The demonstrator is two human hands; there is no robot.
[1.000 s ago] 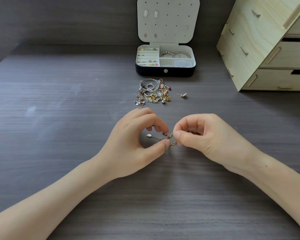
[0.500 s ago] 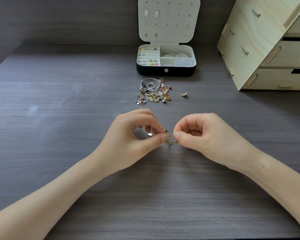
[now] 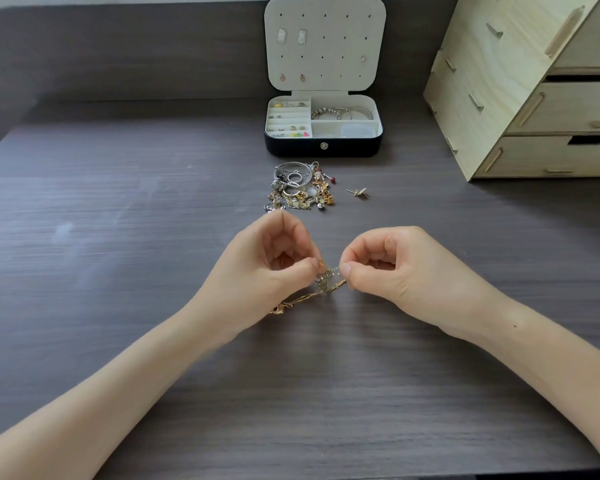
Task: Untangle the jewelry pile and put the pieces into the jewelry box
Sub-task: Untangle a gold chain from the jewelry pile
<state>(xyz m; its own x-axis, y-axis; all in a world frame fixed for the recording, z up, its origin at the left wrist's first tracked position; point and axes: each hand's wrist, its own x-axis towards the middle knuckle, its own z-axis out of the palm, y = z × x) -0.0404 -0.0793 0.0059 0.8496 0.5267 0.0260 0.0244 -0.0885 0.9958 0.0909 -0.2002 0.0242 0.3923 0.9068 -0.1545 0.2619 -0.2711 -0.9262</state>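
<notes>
As left hand (image 3: 267, 268) pinches chain (image 3: 310, 296), right hand (image 3: 395, 268) pinches.

Left hand (image 3: 269, 271), right hand (image 3: 399, 271) — pinching chain (image 3: 305, 297).

Dark grey-brown table (image 3: 118, 237), streaky wood grain running right across it. At twelve o'clock the jewelry box (image 3: 291, 150) shows a black shell and cream lining, its lid (image 3: 343, 64) dotted with rows of small dark holes. Just below, the jewelry pile (image 3: 298, 188) glints silver and gold, with red beads (image 3: 332, 181). Dead centre, the chain (image 3: 312, 294) is gold. At two o'clock, the drawer unit (image 3: 482, 81) is pale blond wood.
</notes>
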